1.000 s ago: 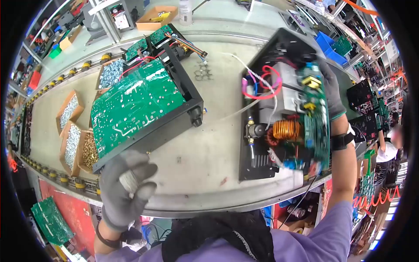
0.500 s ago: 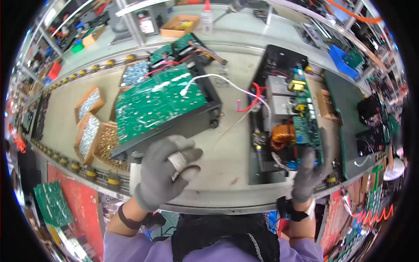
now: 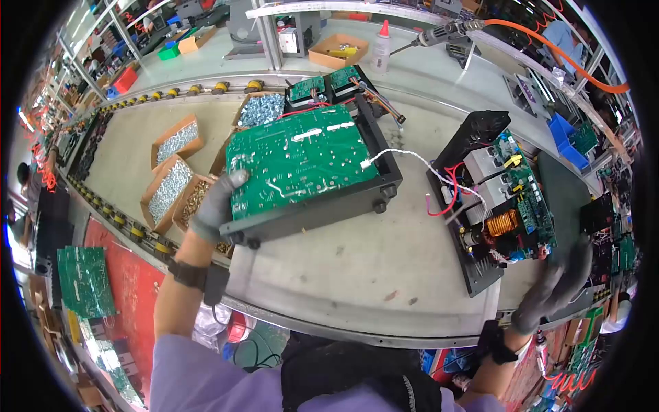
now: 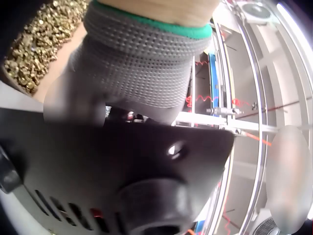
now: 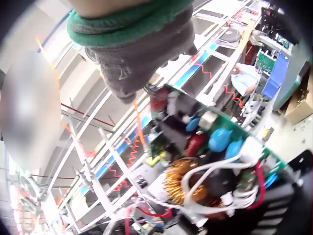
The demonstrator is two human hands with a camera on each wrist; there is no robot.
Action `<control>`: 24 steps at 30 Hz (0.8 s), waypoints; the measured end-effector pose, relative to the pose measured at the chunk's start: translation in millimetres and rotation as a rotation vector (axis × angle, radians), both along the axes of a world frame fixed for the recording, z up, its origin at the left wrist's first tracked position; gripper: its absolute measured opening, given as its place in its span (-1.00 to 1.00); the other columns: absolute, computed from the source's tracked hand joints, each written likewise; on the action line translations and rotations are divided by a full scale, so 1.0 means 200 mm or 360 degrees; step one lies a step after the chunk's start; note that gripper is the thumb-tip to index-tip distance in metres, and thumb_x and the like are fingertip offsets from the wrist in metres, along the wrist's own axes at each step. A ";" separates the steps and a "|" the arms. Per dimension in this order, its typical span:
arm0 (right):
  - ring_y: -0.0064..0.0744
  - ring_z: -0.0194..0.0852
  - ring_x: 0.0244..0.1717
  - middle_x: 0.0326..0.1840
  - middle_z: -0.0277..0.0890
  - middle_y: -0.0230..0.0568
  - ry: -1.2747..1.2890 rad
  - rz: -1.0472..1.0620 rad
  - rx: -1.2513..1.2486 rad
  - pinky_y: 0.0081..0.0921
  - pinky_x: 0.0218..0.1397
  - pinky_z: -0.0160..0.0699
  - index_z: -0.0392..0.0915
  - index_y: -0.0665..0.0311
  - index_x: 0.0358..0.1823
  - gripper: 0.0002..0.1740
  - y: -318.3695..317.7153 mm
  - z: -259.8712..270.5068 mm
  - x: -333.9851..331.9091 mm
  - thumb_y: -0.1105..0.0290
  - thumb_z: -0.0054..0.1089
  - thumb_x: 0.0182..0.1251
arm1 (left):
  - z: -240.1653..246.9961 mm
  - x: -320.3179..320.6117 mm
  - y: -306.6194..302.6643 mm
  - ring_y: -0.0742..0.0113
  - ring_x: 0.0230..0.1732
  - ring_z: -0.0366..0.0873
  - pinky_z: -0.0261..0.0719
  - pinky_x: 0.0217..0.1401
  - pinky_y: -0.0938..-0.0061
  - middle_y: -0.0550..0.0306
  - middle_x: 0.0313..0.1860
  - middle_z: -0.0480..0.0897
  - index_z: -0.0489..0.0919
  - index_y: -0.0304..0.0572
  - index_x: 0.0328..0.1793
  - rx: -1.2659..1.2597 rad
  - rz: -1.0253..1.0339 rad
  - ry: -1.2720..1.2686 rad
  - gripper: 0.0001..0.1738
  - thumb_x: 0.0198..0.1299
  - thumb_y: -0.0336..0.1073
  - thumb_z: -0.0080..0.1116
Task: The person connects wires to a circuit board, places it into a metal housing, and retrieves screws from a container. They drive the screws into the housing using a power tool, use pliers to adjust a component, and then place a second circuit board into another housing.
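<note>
In the head view, a black metal chassis (image 3: pixel 316 209) with a large green circuit board (image 3: pixel 302 154) on top lies mid-table. My gloved left hand (image 3: pixel 214 204) grips its left end, with a fingertip over the board's edge. Up close in the left wrist view, the glove (image 4: pixel 142 73) reaches behind the black end panel (image 4: pixel 98 152), which hides the fingers. To the right stands a second black chassis (image 3: pixel 473 271) with a copper-wound coil (image 3: pixel 502 223). A white twisted cable (image 3: pixel 412 154) runs from it to the green board. My right hand (image 3: pixel 556 285), fingers extended, is beside that chassis, holding nothing.
Cardboard trays of silver screws (image 3: pixel 168 192) and brass-coloured fasteners (image 3: pixel 195 202) lie left of the chassis. Small green boards (image 3: pixel 326 86) sit behind it. A red-capped bottle (image 3: pixel 381 48) and a power screwdriver (image 3: pixel 443 33) are at the back. Rollers (image 3: pixel 137 232) line the left edge.
My right hand has let go of the right-hand chassis and moved off to its right. The left hand has moved from above the table's front onto the left chassis. The cable end now rests at the green board.
</note>
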State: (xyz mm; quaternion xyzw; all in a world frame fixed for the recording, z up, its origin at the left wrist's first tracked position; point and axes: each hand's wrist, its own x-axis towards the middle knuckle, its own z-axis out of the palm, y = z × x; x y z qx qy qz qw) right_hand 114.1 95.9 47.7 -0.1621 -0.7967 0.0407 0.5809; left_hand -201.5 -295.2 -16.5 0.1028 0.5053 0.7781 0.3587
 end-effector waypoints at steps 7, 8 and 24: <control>0.12 0.41 0.18 0.24 0.36 0.19 -0.0902 0.1020 -0.0933 -0.13 0.20 0.41 0.23 0.50 0.36 -0.20 -0.52 -0.18 -0.23 0.07 0.27 0.28 | -0.03 0.56 -0.03 0.22 0.09 0.58 0.56 0.13 0.32 0.04 0.13 0.58 0.34 -0.36 0.35 -0.0266 0.0610 0.0583 0.03 -0.07 0.25 0.44; 0.17 0.36 0.24 0.29 0.31 0.23 -0.0846 0.1057 -0.1001 -0.11 0.27 0.35 0.13 0.52 0.41 -0.19 -0.52 -0.24 -0.27 0.09 0.20 0.34 | -0.05 0.62 -0.05 0.25 0.08 0.57 0.55 0.12 0.34 0.05 0.11 0.58 0.33 -0.36 0.34 -0.0413 0.0554 0.0724 0.08 -0.09 0.35 0.42; -0.71 0.29 -0.36 -0.33 0.46 -0.39 -0.0440 0.0747 -0.1196 -0.67 -0.31 0.33 0.46 0.46 0.15 -0.57 -0.43 -0.32 -0.36 0.20 0.01 0.53 | -0.03 0.59 0.00 0.04 0.43 0.30 0.27 0.44 0.22 -0.17 0.39 0.38 0.25 -0.40 0.47 -0.0616 -0.0246 0.1167 -0.06 0.22 0.23 0.20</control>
